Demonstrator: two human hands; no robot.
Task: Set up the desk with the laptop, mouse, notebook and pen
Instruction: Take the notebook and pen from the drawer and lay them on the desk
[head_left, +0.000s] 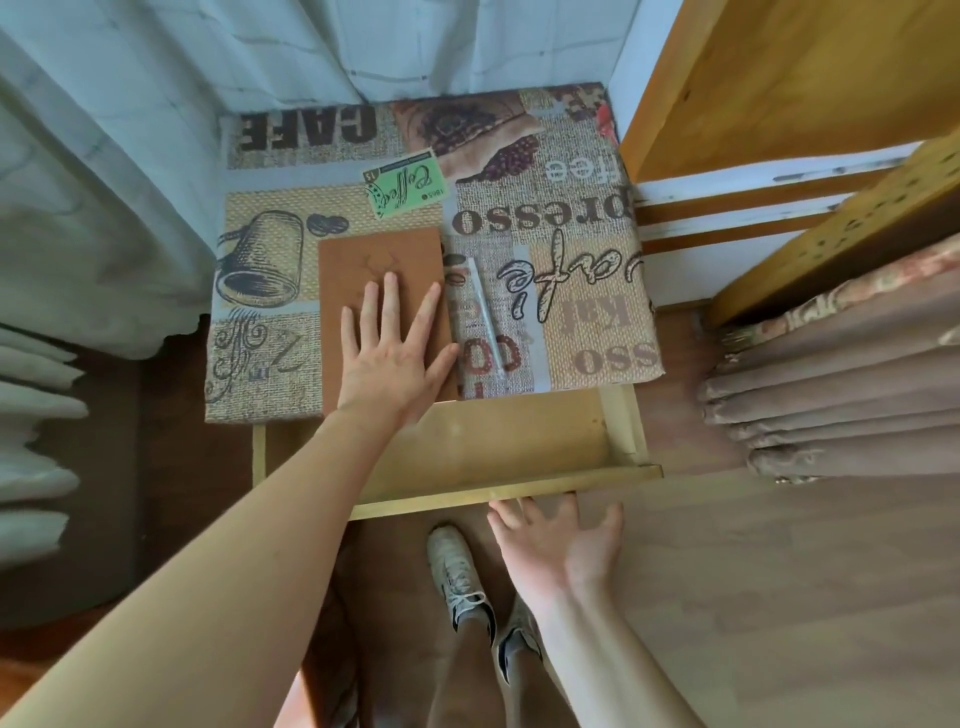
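A brown notebook (376, 265) lies flat on the desk (587, 291), which is covered by a coffee-print cloth. My left hand (389, 353) rests on the notebook's near half with its fingers spread and straight. A pale pen (485, 317) lies on the cloth just right of the notebook, pointing away from me. Below the desktop a wooden drawer (498, 491) stands pulled out, and nothing shows inside it. My right hand (556, 545) is open, its fingertips touching the drawer's front edge. No laptop or mouse is in view.
White curtains (104, 182) hang left of and behind the desk. A wooden shelf unit (789, 88) stands to the right, with brownish folded fabric (831, 395) beside it. My feet in pale sneakers (457, 577) stand on the floor under the drawer.
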